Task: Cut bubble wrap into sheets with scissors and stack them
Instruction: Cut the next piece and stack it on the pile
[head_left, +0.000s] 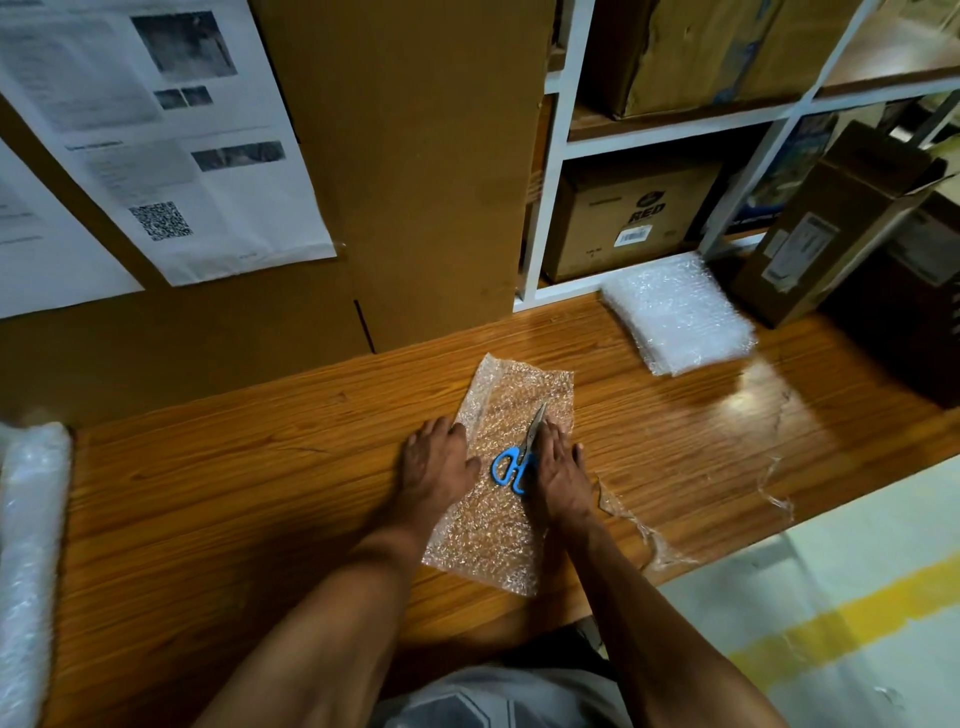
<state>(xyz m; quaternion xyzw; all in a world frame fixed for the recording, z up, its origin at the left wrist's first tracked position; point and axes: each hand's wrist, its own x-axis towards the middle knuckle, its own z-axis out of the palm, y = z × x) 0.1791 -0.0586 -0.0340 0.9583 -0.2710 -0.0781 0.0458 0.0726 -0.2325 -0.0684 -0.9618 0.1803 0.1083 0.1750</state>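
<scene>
- Where the two hands meet on the worktop (218, 499), a long rectangular sheet of bubble wrap (506, 467) lies flat, clear and pebbled with small bubbles, its long axis running away from the person.
- The left hand (436, 462) rests palm down on the sheet's left edge, fingers straight and spread, partly on the wood.
- The right hand (558, 467) lies flat on the right half of the sheet, fingers straight and close together.
- Scissors (519, 457) with blue plastic loop handles and thin steel blades lie on the sheet between the two hands, touching the inner edge of the right hand; the blades are together and point away. I cannot tell whether the thumb hooks a handle.
- To the far right, well apart from the hands, a squarish stack of cut sheets (680, 317) sits on the worktop, white and frosted.
- A thin, crinkled scrap of clear film (649, 535) trails along the near right edge.
- At the left edge a thick roll of bubble wrap (31, 561) shows.
- The worktop is glossy, orange-brown wood with strong grain.
- Behind stand a large cardboard box (415, 166) with printed papers (171, 130) taped on, and white shelves (566, 145) holding cartons.
</scene>
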